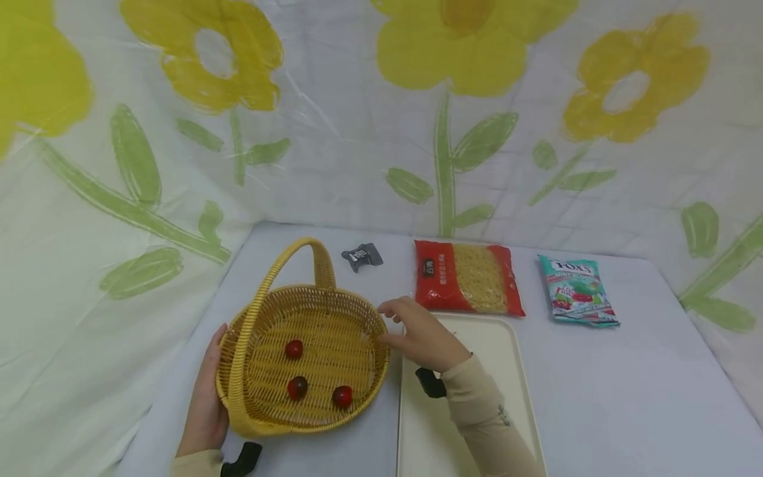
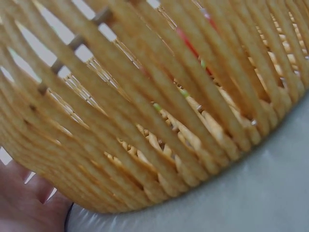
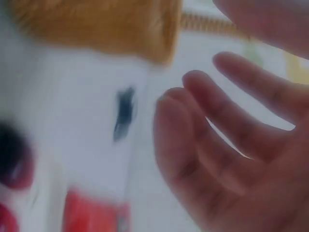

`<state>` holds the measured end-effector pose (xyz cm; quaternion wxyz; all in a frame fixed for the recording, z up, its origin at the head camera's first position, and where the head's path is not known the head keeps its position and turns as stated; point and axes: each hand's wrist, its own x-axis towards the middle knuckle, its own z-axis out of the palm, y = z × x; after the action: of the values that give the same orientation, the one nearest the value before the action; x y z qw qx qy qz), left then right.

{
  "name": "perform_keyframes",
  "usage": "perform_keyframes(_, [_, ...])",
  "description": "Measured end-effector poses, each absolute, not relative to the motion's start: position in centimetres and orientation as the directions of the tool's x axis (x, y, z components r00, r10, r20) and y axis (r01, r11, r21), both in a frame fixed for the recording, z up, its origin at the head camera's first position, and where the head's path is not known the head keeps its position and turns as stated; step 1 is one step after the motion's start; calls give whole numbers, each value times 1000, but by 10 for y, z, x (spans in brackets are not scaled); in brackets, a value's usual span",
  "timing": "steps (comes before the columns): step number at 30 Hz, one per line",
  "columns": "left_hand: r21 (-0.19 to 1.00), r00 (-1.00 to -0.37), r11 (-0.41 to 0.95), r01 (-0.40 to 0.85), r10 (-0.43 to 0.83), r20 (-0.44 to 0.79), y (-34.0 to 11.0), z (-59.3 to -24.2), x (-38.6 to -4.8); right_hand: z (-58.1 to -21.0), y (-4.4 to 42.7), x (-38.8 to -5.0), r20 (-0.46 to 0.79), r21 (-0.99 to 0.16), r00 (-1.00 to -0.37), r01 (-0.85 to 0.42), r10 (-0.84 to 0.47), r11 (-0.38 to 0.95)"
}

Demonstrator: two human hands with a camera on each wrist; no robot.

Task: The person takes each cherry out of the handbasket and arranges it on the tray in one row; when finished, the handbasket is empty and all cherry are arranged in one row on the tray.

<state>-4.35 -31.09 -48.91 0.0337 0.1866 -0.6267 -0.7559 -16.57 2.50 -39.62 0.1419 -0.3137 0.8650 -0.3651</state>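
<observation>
A yellow wicker basket with a tall arched handle stands on the left part of the table. Three small dark-red round fruits lie on its woven floor. Against the basket's outer left wall rests my left hand, its fingers straight along the side; in the left wrist view that hand shows only partly beside the weave. My right hand is at the right rim, fingers loosely bent. The right wrist view shows nothing in this hand; whether its fingertips touch the rim I cannot tell.
Beneath my right forearm lies a cream tray. Behind it is a red bag of pasta, with a teal candy bag farther right. A small dark packet lies behind the basket. A flower-painted cloth hangs at the back.
</observation>
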Motion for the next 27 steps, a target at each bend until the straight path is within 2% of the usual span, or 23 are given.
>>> perform_keyframes(5, [961, -922, -194, -195, -298, -247, -311, -489, -44, -392, -27, -174, -37, -617, -643, -588, -765, 523])
perform_keyframes(9, [963, -920, -156, -221, -295, -259, -309, -489, -46, -396, -67, -177, -140, -556, -569, -632, -810, 540])
perform_keyframes(14, [954, -906, -146, -262, -303, -295, -306, -488, -49, -405, -105, -174, -245, -504, -523, -651, -816, 568])
perform_keyframes(23, [952, -900, -110, -285, -310, -305, -303, -483, -46, -412, -134, -176, -293, -473, -428, -712, -855, 519])
perform_keyframes(27, [958, -903, -115, -264, -319, -287, -304, -481, -45, -414, -137, -175, -291, -456, -415, -732, -862, 506])
